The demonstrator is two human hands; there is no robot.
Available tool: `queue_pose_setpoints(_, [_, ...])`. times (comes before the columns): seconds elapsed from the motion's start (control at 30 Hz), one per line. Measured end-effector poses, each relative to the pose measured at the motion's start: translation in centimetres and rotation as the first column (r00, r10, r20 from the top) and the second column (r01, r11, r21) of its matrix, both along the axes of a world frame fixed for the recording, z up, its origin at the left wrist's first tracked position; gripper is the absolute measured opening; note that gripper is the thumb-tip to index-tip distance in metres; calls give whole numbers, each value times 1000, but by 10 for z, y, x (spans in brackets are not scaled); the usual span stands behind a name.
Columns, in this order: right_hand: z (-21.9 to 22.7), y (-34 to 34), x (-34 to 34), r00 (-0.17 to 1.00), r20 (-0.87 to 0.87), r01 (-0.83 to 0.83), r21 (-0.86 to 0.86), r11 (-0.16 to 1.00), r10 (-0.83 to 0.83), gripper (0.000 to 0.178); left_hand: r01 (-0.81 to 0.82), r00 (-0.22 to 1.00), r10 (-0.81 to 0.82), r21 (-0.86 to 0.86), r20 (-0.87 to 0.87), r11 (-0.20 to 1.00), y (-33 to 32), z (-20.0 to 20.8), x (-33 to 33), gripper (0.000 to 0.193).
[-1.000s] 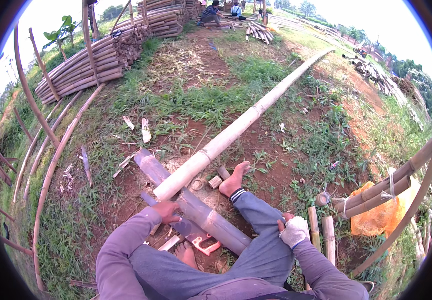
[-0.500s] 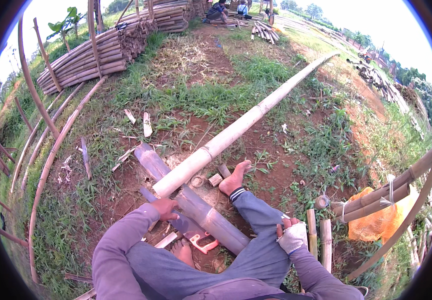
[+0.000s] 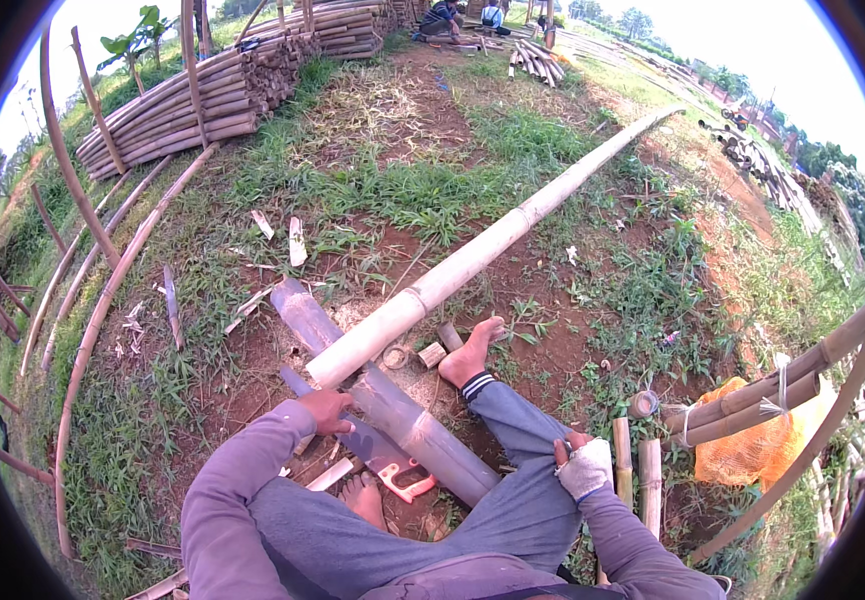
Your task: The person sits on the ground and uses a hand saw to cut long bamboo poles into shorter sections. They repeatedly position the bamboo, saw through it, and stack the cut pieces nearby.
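My left hand (image 3: 327,411), bare, hangs with loosely spread fingers over the blade of a handsaw (image 3: 371,446). The saw has an orange handle and lies beside my foot, against a thick dark bamboo log (image 3: 393,408). Across that log rests the near end of a long pale bamboo pole (image 3: 473,265), just beyond my left hand. My right hand (image 3: 585,468) wears a whitish glove with bare fingertips and is closed at my right knee. Whatever its fingers pinch, if anything, is too small to make out.
Short bamboo offcuts (image 3: 433,355) lie by my right foot. To the right are upright bamboo stakes (image 3: 650,485), tied bamboo poles (image 3: 748,408) and an orange net sack (image 3: 743,450). A large bamboo stack (image 3: 183,115) stands far left; people (image 3: 441,20) sit at the back.
My right hand has turned and closed further at the knee; a small white bit at its fingertips no longer shows. My left hand has drawn back very slightly.
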State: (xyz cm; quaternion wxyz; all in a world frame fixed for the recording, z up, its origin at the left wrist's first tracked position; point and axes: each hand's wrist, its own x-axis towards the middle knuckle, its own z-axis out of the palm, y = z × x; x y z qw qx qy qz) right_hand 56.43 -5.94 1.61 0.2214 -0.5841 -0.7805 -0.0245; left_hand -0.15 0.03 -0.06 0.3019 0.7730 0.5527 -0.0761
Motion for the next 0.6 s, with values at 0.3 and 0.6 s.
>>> queue_pose_setpoints(0.3, [18, -5, -8, 1000, 16, 1, 29, 1000, -1, 36, 24, 1000, -24, -2, 17, 1000, 1, -3, 3, 63])
queue_pose_setpoints(0.6, [14, 9, -6, 987, -55, 142, -149, 979, -152, 32, 21, 998, -21, 3, 58, 1000, 4, 4, 2, 63])
